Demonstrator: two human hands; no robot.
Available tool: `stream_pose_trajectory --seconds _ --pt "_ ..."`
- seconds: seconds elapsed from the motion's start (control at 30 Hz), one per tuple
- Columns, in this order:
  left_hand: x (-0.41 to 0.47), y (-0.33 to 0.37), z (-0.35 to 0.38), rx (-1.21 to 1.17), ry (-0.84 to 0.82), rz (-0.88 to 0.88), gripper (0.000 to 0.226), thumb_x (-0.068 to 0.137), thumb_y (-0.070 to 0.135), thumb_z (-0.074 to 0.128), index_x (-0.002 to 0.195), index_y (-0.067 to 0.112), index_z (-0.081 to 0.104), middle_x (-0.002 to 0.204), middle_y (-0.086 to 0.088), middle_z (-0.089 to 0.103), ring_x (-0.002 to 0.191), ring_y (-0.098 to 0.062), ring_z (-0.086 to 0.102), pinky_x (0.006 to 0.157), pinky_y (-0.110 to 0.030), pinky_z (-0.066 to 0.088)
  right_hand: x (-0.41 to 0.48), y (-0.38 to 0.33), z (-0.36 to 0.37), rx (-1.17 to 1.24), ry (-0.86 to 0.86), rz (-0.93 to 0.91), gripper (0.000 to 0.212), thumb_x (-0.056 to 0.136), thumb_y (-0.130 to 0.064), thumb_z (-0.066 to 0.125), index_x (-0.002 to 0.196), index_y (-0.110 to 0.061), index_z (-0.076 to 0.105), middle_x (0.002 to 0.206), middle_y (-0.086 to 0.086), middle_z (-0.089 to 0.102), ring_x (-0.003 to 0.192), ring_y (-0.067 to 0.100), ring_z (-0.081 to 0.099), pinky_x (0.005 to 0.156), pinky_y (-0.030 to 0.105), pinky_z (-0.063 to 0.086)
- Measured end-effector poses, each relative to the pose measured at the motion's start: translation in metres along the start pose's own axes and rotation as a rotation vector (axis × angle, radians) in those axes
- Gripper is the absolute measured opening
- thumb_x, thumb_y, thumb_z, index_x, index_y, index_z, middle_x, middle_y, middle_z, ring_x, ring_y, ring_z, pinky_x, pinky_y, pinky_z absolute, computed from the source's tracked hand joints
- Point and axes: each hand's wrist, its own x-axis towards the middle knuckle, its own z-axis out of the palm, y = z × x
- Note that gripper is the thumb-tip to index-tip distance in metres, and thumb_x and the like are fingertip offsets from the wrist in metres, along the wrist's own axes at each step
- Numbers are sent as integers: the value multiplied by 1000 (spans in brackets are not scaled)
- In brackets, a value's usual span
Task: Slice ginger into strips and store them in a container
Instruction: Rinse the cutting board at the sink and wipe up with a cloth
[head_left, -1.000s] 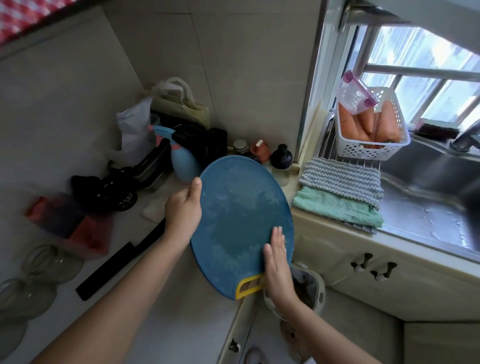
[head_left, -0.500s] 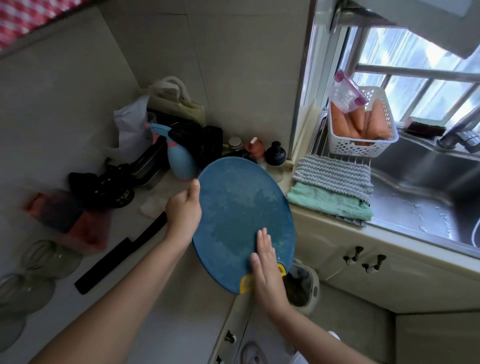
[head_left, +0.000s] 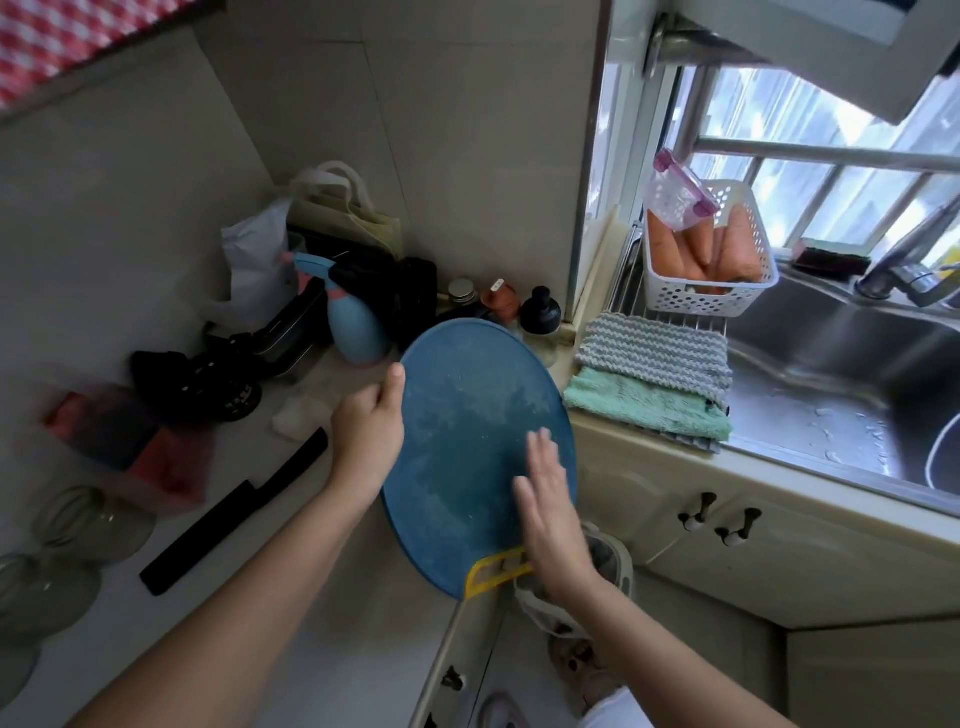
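1. The round blue cutting board (head_left: 467, 441) is held up on a tilt over the front edge of the counter (head_left: 311, 597), between the person's two hands, its face turned towards them.
2. The left hand (head_left: 366, 441) grips the board's left rim: the thumb lies on the front face near the top and the fingers curl round behind.
3. The right hand (head_left: 550, 514) is flat, fingers straight and together, on the lower right of the board's face, just above the yellow handle (head_left: 491, 571) at the bottom edge. That hand is blurred, so I can't say whether the palm presses down or only skims the surface.
4. The board's face looks wet, with pale whitish streaks and patches across the blue.
5. Below the board's lower edge and the right wrist stands a small bin (head_left: 618, 558) on the floor.
6. A black knife (head_left: 234, 514) lies on the counter to the left of the left forearm, well apart from the board.
7. Behind the board, a blue spray bottle (head_left: 356, 327) stands near the wall among dark bottles.
8. To the right, a grey cloth (head_left: 654, 356) and a green cloth (head_left: 644, 405) lie folded beside the sink (head_left: 831, 364).
9. A white basket (head_left: 701, 301) behind the cloths holds carrots (head_left: 696, 254).
10. Glass jars (head_left: 93, 519) sit at the counter's far left.
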Motion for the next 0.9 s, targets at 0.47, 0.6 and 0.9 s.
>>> stream_pose_trajectory --seconds 0.47,0.6,0.9 --pt "-3 7 -12 45 -27 117 55 98 41 40 54 12 25 48 -2 26 48 -17 28 50 -33 21 2 50 1 191 91 516 67 99 -52 17 152 -17 -3 160 -4 -9 146 7 -8 118 26 -4" --pt "-5 13 -3 32 -28 172 54 97 39 42 53 12 26 46 1 27 46 -13 28 44 -24 21 6 3 6 45 100 129 56 102 -39 24 148 -31 -6 157 -16 -13 142 -5 -15 119 24 -6" --pt "-6 18 -7 46 -8 256 55 97 34 45 49 15 25 43 4 27 43 -12 28 44 -23 22 16 9 4 213 80 107 49 103 -37 25 147 -38 3 155 -23 -8 143 -4 -9 116 18 -2"
